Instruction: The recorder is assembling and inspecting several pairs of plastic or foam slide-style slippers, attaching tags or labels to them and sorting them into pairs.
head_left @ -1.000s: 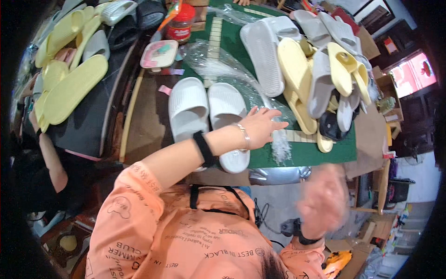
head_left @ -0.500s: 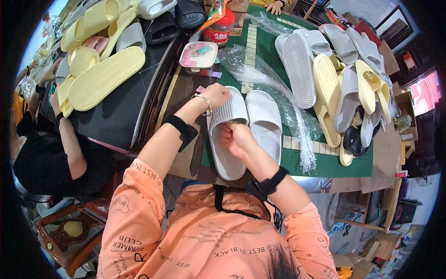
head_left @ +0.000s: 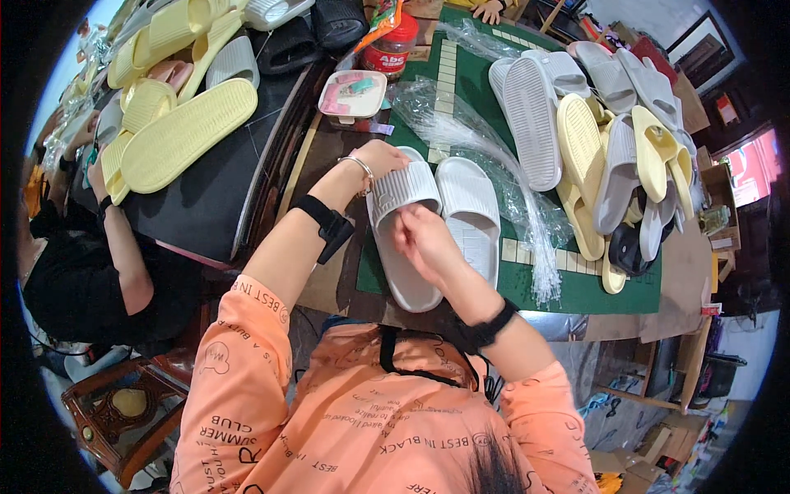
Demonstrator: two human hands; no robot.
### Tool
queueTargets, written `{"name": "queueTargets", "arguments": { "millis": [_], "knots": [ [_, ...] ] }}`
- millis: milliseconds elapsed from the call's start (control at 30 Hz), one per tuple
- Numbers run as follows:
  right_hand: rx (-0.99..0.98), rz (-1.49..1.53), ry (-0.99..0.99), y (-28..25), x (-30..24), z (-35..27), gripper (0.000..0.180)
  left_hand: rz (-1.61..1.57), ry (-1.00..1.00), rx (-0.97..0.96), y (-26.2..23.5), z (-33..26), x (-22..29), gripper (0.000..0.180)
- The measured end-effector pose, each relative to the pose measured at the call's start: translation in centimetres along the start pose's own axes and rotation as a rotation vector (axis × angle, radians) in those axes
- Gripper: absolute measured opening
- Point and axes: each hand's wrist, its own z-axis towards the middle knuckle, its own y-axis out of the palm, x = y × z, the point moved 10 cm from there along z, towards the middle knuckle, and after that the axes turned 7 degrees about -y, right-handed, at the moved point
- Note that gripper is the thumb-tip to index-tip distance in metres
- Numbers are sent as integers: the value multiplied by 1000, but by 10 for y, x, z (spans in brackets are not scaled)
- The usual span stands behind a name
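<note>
A pair of light grey slide slippers lies side by side in front of me, heels toward me. My left hand (head_left: 382,158) is closed at the toe end of the left slipper (head_left: 407,272), its fingertips against the front edge of the ribbed strap. My right hand (head_left: 424,239) has its fingers pinched together just below the strap's rear opening, over the footbed. Whatever it pinches, if anything, is too small to make out. The right slipper (head_left: 471,210) lies untouched close alongside.
Clear plastic ties (head_left: 502,160) lie in a bundle on the green mat (head_left: 605,300). Grey and yellow slippers (head_left: 584,140) pile up at right. More slippers (head_left: 189,136) cover the black table at left, where another person works. A red-lidded jar (head_left: 388,53) and a small tub (head_left: 352,95) stand behind.
My right hand has drawn back slightly from the strap opening, fingers now bunched. My left hand has shifted a little up and left at the toe end.
</note>
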Motion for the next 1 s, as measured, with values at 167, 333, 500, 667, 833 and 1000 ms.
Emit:
{"name": "queueTargets", "arguments": {
  "millis": [167, 333, 500, 667, 833, 1000],
  "knots": [
    [-270, -1197, -379, -4, -77, -107, 19, -49, 7, -13, -2, 2, -1, 17],
    [-274, -1773, -348, -28, -131, -171, 8, 237, -17, -116, -2, -5, 10, 28],
    [66, -1963, -743, 6, -174, -194, 16, 243, 34, -302, 23, -17, 21, 23],
    [-202, -1672, -774, 13, -109, -158, 25, 130, -17, -267, 22, -16, 14, 19],
    [-78, -1754, -792, -30, -92, -111, 33, -207, 84, 86, -2, -9, 36, 20],
    [-188, -1760, -871, -25, -91, -73, 42, 126, 341, 135, 38, -5, 78, 23]
  ]
}}
